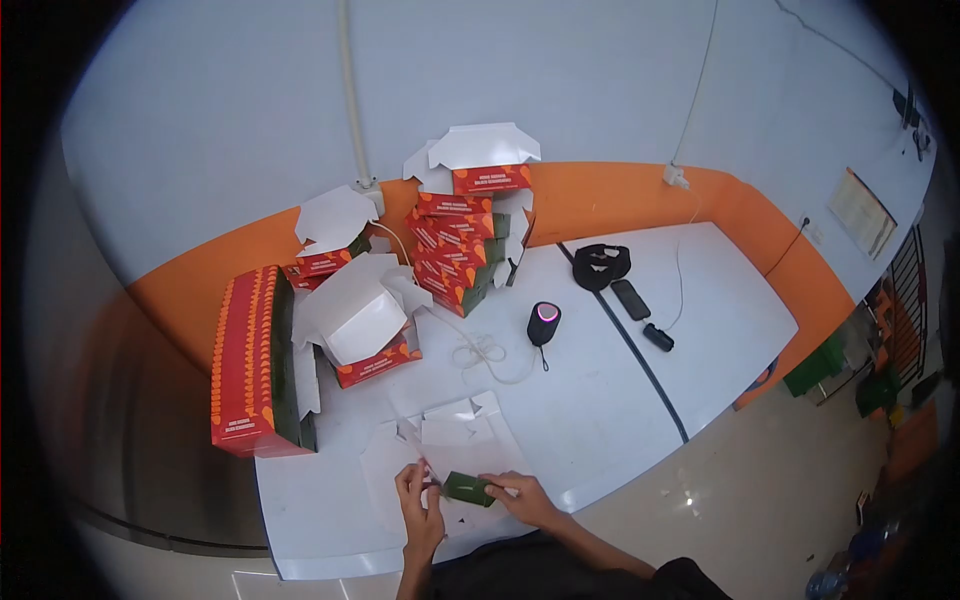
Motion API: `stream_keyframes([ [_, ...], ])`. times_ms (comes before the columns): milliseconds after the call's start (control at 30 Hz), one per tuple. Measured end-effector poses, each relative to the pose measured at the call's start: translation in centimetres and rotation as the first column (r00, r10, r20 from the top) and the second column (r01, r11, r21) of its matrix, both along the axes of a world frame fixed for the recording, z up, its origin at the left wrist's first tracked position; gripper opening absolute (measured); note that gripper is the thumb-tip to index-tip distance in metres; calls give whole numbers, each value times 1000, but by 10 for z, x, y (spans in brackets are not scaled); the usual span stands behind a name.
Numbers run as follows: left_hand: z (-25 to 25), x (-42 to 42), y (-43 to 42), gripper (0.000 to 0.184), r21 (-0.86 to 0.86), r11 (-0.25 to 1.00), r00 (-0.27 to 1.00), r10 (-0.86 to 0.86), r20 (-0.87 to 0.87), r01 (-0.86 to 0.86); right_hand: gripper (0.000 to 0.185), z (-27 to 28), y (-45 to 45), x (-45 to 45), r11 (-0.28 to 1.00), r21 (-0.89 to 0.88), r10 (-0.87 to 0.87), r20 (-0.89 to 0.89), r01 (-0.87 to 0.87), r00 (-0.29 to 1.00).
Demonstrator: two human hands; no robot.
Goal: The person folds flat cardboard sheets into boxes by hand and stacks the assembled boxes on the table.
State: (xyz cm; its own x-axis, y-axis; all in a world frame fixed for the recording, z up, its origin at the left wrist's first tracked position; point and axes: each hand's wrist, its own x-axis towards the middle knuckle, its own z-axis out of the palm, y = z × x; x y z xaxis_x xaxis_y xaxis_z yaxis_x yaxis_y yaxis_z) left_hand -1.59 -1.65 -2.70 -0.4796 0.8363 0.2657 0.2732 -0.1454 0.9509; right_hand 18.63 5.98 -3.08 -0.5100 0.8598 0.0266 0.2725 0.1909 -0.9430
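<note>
A partly folded cardboard box [470, 436] lies at the table's front edge, its white inner side facing up. A small dark green panel [468, 488] of it is turned up towards me. My right hand [522, 497] grips the right end of this panel, thumb and fingers closed on it. My left hand [421, 508] is at the panel's left side, its fingers bent round the box's edge, where a bit of red shows. What exactly lies between the left fingertips is partly hidden.
Red and orange folded boxes [245, 362] stand in a row at left. More boxes [455, 240] are stacked at the back, and an open box [365, 322] sits between. A black speaker [543, 324], phone [630, 299], black strap [601, 266] and white cable [482, 350] lie on the table.
</note>
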Motion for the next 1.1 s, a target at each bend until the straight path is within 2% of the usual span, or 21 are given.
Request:
stream_keyframes([
  [67,-3,-3,5,36,-78,996,977,-62,-205,47,28,0,1,-1,1000,2,5,35,-5,999],
  [133,-6,-3,3,36,-60,994,962,-103,-253,91,27,2,0,-3,1000,0,-3,76,3,997],
  [267,6,-4,5,37,-47,993,902,-120,-415,111,26,-10,0,-4,999,12,43,47,-44,998],
  [367,-1,-17,8,35,27,976,835,-170,-523,215,25,-10,1,-6,997,17,69,28,-70,997],
  [467,-23,-18,2,39,37,979,933,-180,-311,201,26,-4,0,-10,997,17,70,53,-71,996],
  [567,-55,-13,2,38,293,956,998,-6,-69,26,27,10,-5,-17,992,67,103,28,-105,994],
  [667,-50,-14,-4,31,229,970,960,141,-242,-84,28,17,-1,-26,977,131,168,20,-169,986],
  [767,-17,-19,-5,24,135,991,936,70,-345,-24,27,22,3,-33,947,207,247,31,-248,969],
  [867,-37,-21,-18,24,110,970,916,243,-319,-219,26,33,7,-43,910,236,337,53,-340,940],
  [933,-87,-20,-22,25,76,944,946,323,-28,-320,25,35,5,-49,893,238,376,72,-382,924],
  [1000,-68,-19,-23,25,82,943,946,323,22,-324,24,38,6,-54,875,269,400,66,-402,914],
  [1067,-28,-18,-26,25,110,968,954,243,-176,-226,22,39,6,-57,863,295,404,84,-410,911],
  [1100,-24,-20,-27,25,111,979,951,193,-240,-170,21,39,9,-56,860,306,395,109,-409,912],
])
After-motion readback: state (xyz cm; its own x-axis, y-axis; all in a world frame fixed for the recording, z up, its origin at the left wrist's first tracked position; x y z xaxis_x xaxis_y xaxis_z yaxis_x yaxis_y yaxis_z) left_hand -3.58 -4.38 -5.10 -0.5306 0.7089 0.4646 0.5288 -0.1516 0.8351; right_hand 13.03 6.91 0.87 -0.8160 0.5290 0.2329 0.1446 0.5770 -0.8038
